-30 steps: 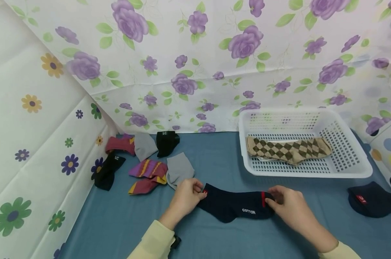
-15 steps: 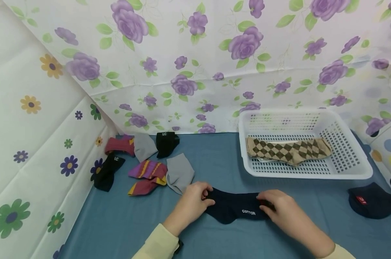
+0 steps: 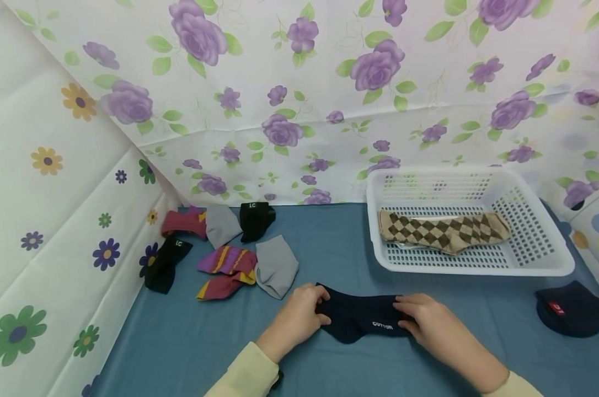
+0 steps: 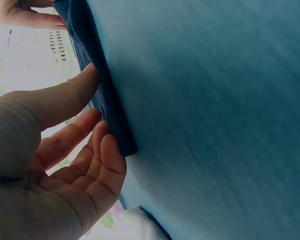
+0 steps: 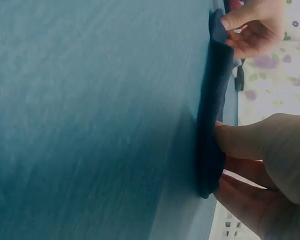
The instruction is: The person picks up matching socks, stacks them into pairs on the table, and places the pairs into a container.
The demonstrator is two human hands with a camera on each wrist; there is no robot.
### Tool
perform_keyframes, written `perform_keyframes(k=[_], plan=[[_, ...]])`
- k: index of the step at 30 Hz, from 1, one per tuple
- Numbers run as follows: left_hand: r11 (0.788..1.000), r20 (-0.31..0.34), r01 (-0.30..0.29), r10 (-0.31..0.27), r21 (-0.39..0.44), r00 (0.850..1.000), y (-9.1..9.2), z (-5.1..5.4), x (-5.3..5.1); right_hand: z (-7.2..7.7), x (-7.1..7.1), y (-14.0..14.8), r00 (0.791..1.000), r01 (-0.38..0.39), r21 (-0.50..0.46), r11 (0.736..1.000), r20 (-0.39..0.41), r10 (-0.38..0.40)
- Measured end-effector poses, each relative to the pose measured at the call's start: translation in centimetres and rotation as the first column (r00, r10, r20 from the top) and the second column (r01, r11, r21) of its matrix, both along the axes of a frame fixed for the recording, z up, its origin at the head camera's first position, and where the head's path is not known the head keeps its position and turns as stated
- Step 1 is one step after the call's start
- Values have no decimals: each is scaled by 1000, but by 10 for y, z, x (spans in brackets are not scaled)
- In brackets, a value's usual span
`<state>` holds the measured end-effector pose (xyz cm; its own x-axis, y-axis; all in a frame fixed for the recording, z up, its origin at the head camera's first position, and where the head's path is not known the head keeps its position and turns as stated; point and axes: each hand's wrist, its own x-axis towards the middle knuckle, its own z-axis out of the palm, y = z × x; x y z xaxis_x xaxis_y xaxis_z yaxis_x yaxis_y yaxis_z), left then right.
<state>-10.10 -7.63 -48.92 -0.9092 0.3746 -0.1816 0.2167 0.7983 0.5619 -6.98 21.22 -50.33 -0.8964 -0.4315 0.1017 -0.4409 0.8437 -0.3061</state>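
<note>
A navy sock (image 3: 359,315) with white "COTTON" lettering lies stretched sideways on the blue cloth in the head view. My left hand (image 3: 299,311) pinches its left end between thumb and fingers. At the opposite end, my right hand (image 3: 431,325) holds the sock with the thumb nearer me and the fingers along the far edge. The left wrist view shows the thumb and fingertips of the left hand (image 4: 65,145) against the dark fabric. From the right wrist, the same sock (image 5: 212,110) appears edge-on, low over the cloth. Its red band is hidden under my right fingers.
A white basket (image 3: 470,270) at back right holds brown argyle socks (image 3: 445,231). Another navy sock (image 3: 572,310) lies at far right. Grey socks (image 3: 276,267), black socks (image 3: 167,264) and striped socks (image 3: 227,270) are spread at left. Patterned curtains border the cloth.
Both hands have shifted inward along the navy sock, covering its red band and the red mark at its left end. During the last half second they have barely moved.
</note>
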Motion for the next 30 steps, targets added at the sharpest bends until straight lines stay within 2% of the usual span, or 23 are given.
perform_keyframes(k=[8, 13, 17, 21, 23, 26, 28, 30], plan=[[1000, -14, -1, 1, -14, 1000, 3, 2, -3, 1, -3, 2, 999, -21, 70, 997, 30, 19], [1000, -28, 13, -14, -23, 1000, 4, 3, -3, 2, -2, 2, 999, -37, 111, 993, 15, 36], [999, -19, 22, -23, -27, 1000, 3, 4, -2, 0, -1, 1, 999, -42, 115, 992, -1, 42], [999, -17, 39, -39, -5, 999, -2, 8, -5, -2, -2, 0, 999, -35, 110, 993, 17, 33], [999, -39, 36, -36, 9, 999, -7, 10, -7, -2, -2, 0, 999, -30, 105, 994, 29, 27], [1000, -117, -2, 3, 10, 993, -19, 15, -13, -1, -1, -1, 999, -28, 99, 995, 29, 25], [999, -183, -51, 52, 12, 982, -31, 19, -18, 0, -1, -2, 999, -26, 97, 995, 29, 23], [992, -244, -129, 128, 9, 961, -45, 25, -22, 0, -1, -2, 999, -27, 97, 995, 34, 23]])
